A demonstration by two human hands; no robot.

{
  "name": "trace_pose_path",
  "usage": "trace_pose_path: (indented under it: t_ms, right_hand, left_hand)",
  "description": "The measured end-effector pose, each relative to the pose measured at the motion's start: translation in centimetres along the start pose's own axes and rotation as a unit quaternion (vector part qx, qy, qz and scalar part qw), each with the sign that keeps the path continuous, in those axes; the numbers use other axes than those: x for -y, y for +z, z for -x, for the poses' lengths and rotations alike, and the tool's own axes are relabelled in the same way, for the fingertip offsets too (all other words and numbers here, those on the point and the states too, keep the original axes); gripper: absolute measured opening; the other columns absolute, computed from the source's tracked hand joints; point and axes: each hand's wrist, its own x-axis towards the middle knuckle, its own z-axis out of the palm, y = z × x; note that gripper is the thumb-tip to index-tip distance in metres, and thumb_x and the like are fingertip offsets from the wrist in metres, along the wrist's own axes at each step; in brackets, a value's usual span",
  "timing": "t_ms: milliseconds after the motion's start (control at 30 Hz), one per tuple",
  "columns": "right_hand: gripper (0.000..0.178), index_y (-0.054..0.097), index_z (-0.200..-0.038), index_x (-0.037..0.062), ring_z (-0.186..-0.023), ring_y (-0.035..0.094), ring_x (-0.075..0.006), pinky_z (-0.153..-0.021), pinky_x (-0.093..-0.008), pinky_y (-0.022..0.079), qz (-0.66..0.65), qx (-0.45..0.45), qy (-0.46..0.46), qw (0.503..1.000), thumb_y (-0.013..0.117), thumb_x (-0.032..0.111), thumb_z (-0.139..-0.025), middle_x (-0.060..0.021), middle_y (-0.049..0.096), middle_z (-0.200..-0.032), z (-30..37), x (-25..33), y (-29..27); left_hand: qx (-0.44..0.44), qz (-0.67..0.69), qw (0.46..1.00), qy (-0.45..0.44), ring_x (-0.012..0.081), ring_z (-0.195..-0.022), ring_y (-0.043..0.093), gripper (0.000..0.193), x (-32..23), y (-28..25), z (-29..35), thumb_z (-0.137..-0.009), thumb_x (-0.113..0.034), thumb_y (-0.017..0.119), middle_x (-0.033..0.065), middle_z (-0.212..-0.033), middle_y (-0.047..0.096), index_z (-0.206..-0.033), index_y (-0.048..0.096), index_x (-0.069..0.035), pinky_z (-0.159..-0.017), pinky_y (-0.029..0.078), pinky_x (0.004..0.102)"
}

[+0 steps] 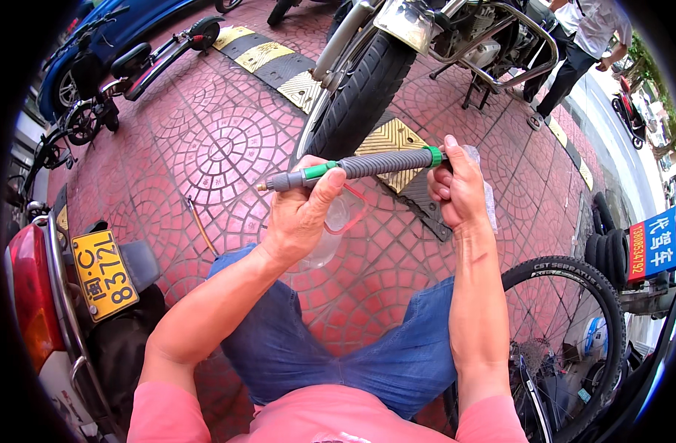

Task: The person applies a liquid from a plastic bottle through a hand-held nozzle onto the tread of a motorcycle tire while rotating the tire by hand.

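A grey ribbed hand pump sprayer (386, 164) with green fittings and a brass tip lies nearly level across both hands, above my knees. My left hand (293, 225) is closed around its nozzle end, the thumb near the green lever. At the other end, my right hand (458, 193) grips the end beyond the green collar. A clear plastic bottle (321, 249) with a red band (363, 213) hangs just below the sprayer, beside my left hand; I cannot tell how it is attached. Clear plastic film (490, 201) shows behind my right wrist.
Ahead stands a motorcycle front wheel (364, 103) by a yellow-and-black speed bump (397, 144). A bicycle wheel (567, 325) is close on my right, a red tail light (35, 295) on my left. A thin brown stick (202, 226) lies on red paving. A person (585, 44) stands far right.
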Motion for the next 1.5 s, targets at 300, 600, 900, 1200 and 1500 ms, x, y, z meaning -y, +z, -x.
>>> trace_pose_path:
  t_ms: [300, 600, 900, 1200, 1500]
  right_hand:
    - [0.033, 0.061, -0.093, 0.0124, -0.045, 0.035, -0.0063, -0.043, -0.0237, 0.026, -0.003, -0.014, 0.006, 1.0, 0.065, 0.042, -0.106, 0.0062, 0.036, -0.057, 0.8, -0.2, 1.2]
    - [0.03, 0.058, -0.091, 0.0152, -0.045, 0.035, -0.0054, -0.045, -0.0241, 0.027, -0.042, -0.015, 0.031, 0.999, 0.067, 0.041, -0.104, 0.0076, 0.034, -0.056, 0.0, -1.1, 0.4]
    - [0.029, 0.061, -0.096, 0.013, -0.045, 0.034, -0.0055, -0.043, -0.0251, 0.027, -0.043, -0.016, 0.014, 0.999, 0.067, 0.04, -0.104, 0.0071, 0.039, -0.06, -2.0, -1.1, -0.5]
    - [0.034, 0.057, -0.088, 0.0152, -0.044, 0.035, -0.0038, -0.043, -0.0243, 0.027, -0.024, -0.04, 0.034, 0.998, 0.068, 0.043, -0.103, 0.0098, 0.035, -0.055, -1.7, -1.0, -1.9]
    - [0.031, 0.058, -0.094, 0.0147, -0.043, 0.033, -0.0069, -0.043, -0.0271, 0.027, -0.047, -0.063, 0.021, 0.997, 0.069, 0.042, -0.103, 0.0078, 0.036, -0.057, -2.7, -0.8, -4.6]
  left_hand:
    - [0.002, -0.021, 1.0, 0.016, 0.0044, -0.082, 0.05, 0.035, 0.2, -0.5, -0.1, -0.106, -0.041, 0.067, -0.0033, -0.088, 0.059, -0.108, 0.064, -0.006, -0.068, 0.043, 0.0246]
    - [0.008, -0.079, 0.996, -0.042, 0.0071, -0.089, 0.049, 0.042, -0.2, -0.8, -0.1, -0.108, -0.047, 0.061, -0.0013, -0.091, 0.064, -0.107, 0.067, -0.006, -0.084, 0.04, 0.0267]
    - [0.015, -0.046, 0.999, -0.017, 0.0086, -0.092, 0.054, 0.04, 0.5, 0.0, -0.8, -0.108, -0.047, 0.06, 0.0009, -0.095, 0.063, -0.107, 0.066, -0.007, -0.087, 0.041, 0.0279]
    - [0.016, -0.074, 0.997, -0.034, 0.0055, -0.084, 0.046, 0.037, 0.6, 1.3, -0.6, -0.108, -0.044, 0.061, -0.002, -0.091, 0.063, -0.109, 0.064, -0.007, -0.079, 0.041, 0.025]
    - [0.003, -0.128, 0.991, 0.034, 0.0042, -0.077, 0.045, 0.032, 2.8, 2.5, -0.8, -0.107, -0.037, 0.066, -0.0048, -0.086, 0.054, -0.106, 0.065, -0.006, -0.065, 0.04, 0.0254]
